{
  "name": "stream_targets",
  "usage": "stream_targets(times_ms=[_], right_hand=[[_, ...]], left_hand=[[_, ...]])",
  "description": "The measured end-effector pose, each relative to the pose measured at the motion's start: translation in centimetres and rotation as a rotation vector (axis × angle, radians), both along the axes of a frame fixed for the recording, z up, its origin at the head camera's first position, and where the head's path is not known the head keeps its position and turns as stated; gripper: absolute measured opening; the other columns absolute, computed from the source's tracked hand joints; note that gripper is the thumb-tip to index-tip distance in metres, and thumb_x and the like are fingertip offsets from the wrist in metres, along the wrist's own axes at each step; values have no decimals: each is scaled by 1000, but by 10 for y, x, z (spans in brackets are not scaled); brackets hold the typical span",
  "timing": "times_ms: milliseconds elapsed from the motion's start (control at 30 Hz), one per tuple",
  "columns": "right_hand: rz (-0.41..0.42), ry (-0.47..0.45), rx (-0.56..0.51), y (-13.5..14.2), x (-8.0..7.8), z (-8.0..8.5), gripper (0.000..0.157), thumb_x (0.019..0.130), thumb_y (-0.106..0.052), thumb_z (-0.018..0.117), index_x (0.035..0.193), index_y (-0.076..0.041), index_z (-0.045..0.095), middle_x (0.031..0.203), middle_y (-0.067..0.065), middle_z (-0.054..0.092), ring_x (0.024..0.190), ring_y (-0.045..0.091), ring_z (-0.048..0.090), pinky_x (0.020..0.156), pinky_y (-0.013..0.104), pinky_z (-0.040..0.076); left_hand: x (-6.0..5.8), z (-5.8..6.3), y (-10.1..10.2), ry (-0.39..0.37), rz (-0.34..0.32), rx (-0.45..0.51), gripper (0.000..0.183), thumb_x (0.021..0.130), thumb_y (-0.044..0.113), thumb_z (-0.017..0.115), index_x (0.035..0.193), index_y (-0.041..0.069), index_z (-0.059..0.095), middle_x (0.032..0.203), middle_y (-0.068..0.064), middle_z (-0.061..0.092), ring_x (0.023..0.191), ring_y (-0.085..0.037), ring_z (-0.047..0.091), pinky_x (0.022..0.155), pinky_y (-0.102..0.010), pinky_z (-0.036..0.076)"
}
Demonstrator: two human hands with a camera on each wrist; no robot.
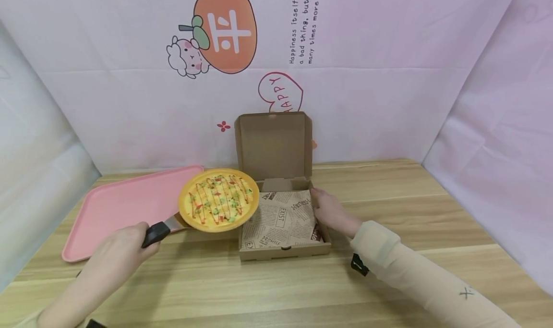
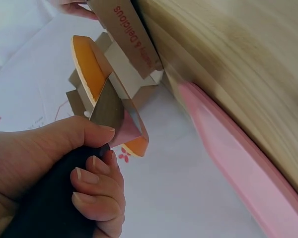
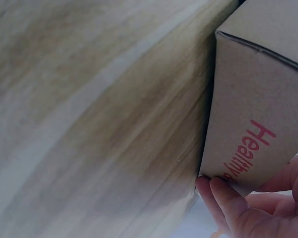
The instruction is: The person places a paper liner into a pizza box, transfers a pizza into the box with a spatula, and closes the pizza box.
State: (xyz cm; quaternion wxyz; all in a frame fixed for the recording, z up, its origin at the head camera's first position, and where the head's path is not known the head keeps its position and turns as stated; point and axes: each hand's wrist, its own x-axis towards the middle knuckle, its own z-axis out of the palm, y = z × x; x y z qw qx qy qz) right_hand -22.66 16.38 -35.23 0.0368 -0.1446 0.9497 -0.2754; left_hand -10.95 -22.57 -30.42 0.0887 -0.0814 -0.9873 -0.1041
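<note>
My left hand point(image 1: 123, 249) grips the black handle point(image 1: 155, 234) of a pizza server, fingers wrapped around it and thumb along the top. On its metal blade point(image 2: 108, 110) rests a round pizza point(image 1: 219, 200) with red sauce lines and green bits, held above the table. The pizza's right edge overlaps the left side of an open cardboard pizza box point(image 1: 285, 253), lined with brown printed paper point(image 1: 281, 220). My right hand point(image 1: 332, 210) holds the box's right wall near the back corner; in the right wrist view, its fingertips point(image 3: 223, 191) touch the lettered outer side.
A pink tray point(image 1: 129, 203) lies at the left of the wooden table point(image 1: 276, 289), partly behind the pizza. The box lid point(image 1: 274, 145) stands upright near the white printed cloth point(image 1: 367, 102) at the back. Cloth also hangs on both sides.
</note>
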Motion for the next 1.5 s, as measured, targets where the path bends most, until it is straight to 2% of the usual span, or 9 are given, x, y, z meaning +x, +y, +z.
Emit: stream_targets(times_ms=[267, 500, 767, 1200, 1500], right_hand=[[3, 7, 15, 0, 1, 1, 57, 77, 12, 42, 132, 17, 29, 139, 31, 28, 129, 42, 26, 105, 48, 24], [0, -4, 2, 0, 1, 1, 57, 78, 12, 42, 133, 16, 28, 140, 30, 27, 128, 41, 28, 103, 46, 30], [7, 9, 16, 1, 1, 1, 56, 78, 10, 43, 132, 16, 30, 139, 30, 28, 128, 42, 27, 105, 48, 24], [16, 38, -15, 4, 0, 0, 49, 83, 8, 40, 130, 17, 34, 136, 32, 34, 126, 43, 31, 103, 49, 27], [12, 18, -38, 6, -2, 1, 46, 86, 3, 37, 131, 16, 34, 136, 30, 34, 127, 42, 30, 105, 48, 25]], left_hand=[[-6, 2, 16, -17, -20, -12, 25, 79, 17, 65, 68, 7, 45, 55, 0, 37, 48, -15, 35, 43, -28, 26], [-10, 4, 31, 34, -50, -20, 26, 76, 16, 67, 68, 7, 45, 55, 1, 38, 49, -15, 36, 43, -28, 28], [-14, 4, 43, 67, -80, -23, 27, 76, 15, 68, 66, 8, 43, 54, 1, 37, 48, -14, 35, 41, -27, 27], [-21, 4, 62, 112, -136, -19, 25, 73, 11, 65, 64, 9, 42, 54, 1, 37, 49, -14, 35, 41, -27, 29], [-26, 3, 75, 77, -160, -30, 25, 74, 12, 66, 64, 8, 43, 54, 0, 39, 49, -14, 36, 41, -26, 31]])
